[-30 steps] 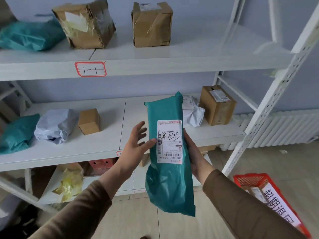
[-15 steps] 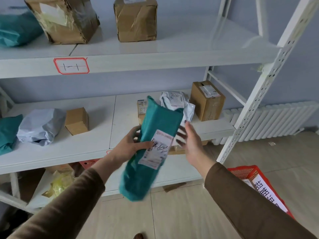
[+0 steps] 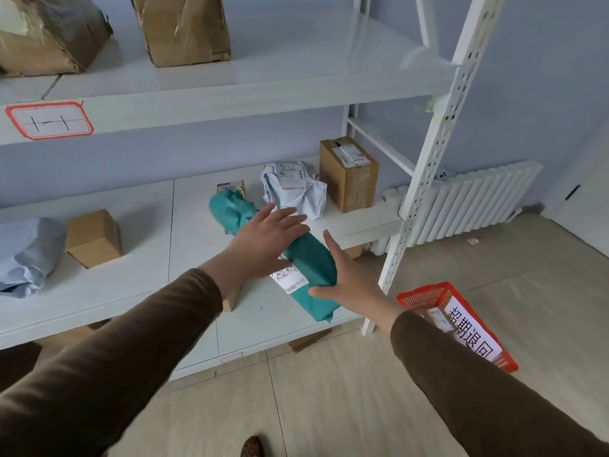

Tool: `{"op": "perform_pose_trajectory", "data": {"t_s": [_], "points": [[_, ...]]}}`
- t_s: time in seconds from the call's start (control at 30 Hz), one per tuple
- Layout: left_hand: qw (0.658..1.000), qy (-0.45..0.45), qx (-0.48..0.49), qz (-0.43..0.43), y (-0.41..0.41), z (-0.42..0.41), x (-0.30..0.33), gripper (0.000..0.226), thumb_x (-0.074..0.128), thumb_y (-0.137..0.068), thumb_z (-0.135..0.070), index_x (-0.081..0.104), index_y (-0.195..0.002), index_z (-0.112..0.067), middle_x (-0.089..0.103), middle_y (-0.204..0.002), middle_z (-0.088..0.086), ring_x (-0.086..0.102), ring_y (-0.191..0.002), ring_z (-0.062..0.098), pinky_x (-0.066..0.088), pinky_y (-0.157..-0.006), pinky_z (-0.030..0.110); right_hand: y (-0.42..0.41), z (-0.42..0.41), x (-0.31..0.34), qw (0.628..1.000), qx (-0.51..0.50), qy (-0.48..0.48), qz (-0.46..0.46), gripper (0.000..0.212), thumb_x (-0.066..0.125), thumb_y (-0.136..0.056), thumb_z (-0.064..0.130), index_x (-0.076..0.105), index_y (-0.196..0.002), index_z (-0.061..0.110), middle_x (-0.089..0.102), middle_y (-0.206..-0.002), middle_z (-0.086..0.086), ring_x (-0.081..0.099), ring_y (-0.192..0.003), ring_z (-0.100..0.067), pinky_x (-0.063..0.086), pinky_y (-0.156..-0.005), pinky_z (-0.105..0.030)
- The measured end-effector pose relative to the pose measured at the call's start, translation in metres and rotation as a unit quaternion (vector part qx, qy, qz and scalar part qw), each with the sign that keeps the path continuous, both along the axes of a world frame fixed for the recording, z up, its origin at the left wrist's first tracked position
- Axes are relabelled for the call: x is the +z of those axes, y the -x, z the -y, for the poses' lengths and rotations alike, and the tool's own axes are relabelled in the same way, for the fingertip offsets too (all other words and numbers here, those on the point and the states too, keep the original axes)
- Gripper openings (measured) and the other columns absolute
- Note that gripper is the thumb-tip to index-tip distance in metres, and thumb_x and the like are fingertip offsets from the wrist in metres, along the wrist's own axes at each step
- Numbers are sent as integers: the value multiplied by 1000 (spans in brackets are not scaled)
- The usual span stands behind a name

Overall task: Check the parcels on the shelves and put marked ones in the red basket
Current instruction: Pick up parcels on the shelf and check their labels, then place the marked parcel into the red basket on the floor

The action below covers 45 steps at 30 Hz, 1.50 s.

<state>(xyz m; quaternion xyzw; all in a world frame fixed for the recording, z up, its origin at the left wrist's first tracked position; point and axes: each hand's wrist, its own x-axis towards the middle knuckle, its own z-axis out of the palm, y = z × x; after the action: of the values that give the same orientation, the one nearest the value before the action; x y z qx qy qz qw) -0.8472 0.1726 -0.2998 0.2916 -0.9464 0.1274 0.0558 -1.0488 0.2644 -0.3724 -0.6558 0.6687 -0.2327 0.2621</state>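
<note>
A teal parcel lies slanted on the middle shelf, its lower end sticking out past the shelf's front edge. Its white label with handwriting shows partly beneath my left hand, which rests flat on the parcel's middle with fingers spread. My right hand cups the parcel's lower right end, thumb against it. The red basket stands on the floor at the right, a white sign with black characters on its side and a parcel inside it.
On the middle shelf are a white bag parcel, a brown box, a small box and a pale blue bag. Two brown boxes stand on the top shelf. A white upright and radiator are at the right.
The teal parcel went from upright in both hands down onto the middle shelf. My left hand moved from its side onto its top, and the view shifted right and down.
</note>
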Motion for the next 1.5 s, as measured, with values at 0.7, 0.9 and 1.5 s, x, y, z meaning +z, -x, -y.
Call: {"op": "perform_pose_trajectory", "data": {"t_s": [0.7,0.9,1.5], "points": [[521,-764,150,-351,129,-56,-106,74,77,-91,-24,39,-153,-39,70,-132,-3,73,-110,17,60,-90,39,98,-87,-40,816,-269,-61,508,42,65,-98,37,59,-138,27,73,-127,-1,72,-114,-19,59,-87,-30],[486,-795,175,-319,185,-72,-144,78,78,-90,-19,37,-154,-35,67,-135,3,70,-113,22,59,-88,39,138,-113,-77,794,-355,-76,488,27,66,-97,42,62,-124,40,74,-124,7,72,-112,-17,57,-101,-42],[417,-814,253,-315,468,-188,-248,67,72,-96,-15,35,-150,-26,58,-142,5,63,-124,26,62,-76,32,413,-213,-170,774,-422,-154,446,39,57,-103,39,54,-138,22,68,-130,-4,68,-113,-21,57,-82,-32]]}}
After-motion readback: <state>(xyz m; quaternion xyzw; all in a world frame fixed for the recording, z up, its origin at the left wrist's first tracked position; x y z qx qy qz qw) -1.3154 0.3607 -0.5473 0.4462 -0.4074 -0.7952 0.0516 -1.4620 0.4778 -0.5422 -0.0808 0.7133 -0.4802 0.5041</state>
